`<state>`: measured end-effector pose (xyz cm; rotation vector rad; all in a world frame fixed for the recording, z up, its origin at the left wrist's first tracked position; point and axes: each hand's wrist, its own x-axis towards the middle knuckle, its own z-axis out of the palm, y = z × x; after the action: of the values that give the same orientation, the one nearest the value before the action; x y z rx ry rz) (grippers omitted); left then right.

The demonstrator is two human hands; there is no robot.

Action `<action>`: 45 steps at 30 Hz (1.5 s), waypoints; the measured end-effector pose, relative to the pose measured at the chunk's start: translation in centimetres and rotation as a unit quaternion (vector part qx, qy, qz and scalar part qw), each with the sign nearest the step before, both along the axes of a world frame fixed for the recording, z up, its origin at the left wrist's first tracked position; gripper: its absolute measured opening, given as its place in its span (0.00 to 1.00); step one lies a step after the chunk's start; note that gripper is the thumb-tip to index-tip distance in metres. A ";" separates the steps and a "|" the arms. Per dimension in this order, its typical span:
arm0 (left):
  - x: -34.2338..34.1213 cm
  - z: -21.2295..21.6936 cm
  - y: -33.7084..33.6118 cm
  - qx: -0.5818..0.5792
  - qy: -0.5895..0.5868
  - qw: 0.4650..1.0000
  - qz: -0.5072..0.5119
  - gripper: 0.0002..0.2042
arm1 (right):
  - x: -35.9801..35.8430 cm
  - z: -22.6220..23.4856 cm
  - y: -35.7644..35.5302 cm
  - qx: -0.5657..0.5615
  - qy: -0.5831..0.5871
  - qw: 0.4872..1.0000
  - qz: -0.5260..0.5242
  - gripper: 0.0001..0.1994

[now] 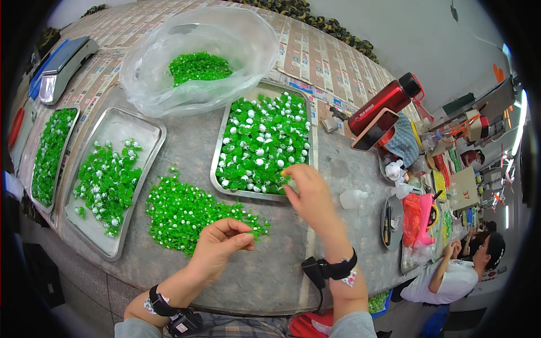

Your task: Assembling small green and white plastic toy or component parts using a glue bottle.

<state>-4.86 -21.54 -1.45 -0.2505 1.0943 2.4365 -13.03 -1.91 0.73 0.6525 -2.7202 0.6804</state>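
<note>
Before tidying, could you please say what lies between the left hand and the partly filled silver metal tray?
A pile of small green and white pieces, in the head view.

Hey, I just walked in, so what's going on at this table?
Someone is sitting at the table with both bare hands among small green and white pieces. The left hand, thumb and fingertips close together, is by the right end of a loose pile. The right hand is at the near right corner of a full metal tray. What either hand pinches is too small to tell. A partly filled tray lies left, and an open clear bag holds more green pieces.
</note>
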 end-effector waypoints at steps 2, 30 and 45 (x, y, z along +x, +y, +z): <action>-0.1 -0.2 0.1 -0.004 0.007 1.000 -0.008 0.04 | -0.6 -0.8 -0.4 0.043 -0.018 0.999 0.020 0.13; 0.2 -0.2 0.2 0.074 -0.033 0.995 -0.050 0.05 | 8.7 -0.6 -2.4 -0.558 -0.462 0.689 -0.015 0.11; 0.3 -0.1 0.4 -0.047 0.026 0.998 -0.013 0.04 | 8.6 0.5 -2.1 -0.505 -0.415 0.757 -0.012 0.10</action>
<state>-4.57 -21.14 -1.52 -0.2023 1.2284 2.3844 -4.44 -4.06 1.27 -0.0167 -2.2950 2.6282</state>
